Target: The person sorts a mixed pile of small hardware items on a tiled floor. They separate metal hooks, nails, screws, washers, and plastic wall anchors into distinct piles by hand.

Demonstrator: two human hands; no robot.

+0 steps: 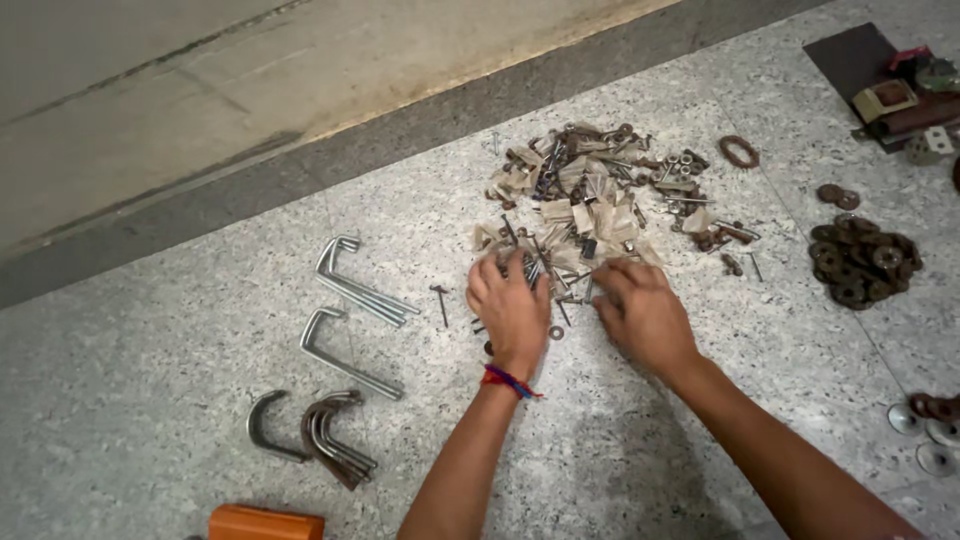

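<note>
Both hands are down on the near edge of the heap of mixed hardware (590,205): the left hand (510,305), with a coloured thread band (508,381) at the wrist, lies palm-down with fingers curled into the screws and bolts, and the right hand (645,315) sits just beside it, fingers bent and tips buried in the same edge. From above I cannot tell whether either hand has pinched a piece or only rakes through them. It looks like picking-over work, pulling like pieces out of the jumble; the next move would call for a fine pinch on one small part and a lift clear of the scraps of brownish paper mixed in. Left of the left hand lies a lone bolt (441,303), then long bent steel hooks (360,290), and nearer the person a cluster of curved hooks (320,435). Well off to the right sits a pile of rusty washers (862,262), with a rusty ring (739,152) beyond the heap. An orange object (265,523) and some pale discs (925,432) are cut off at the frame edges.
</note>
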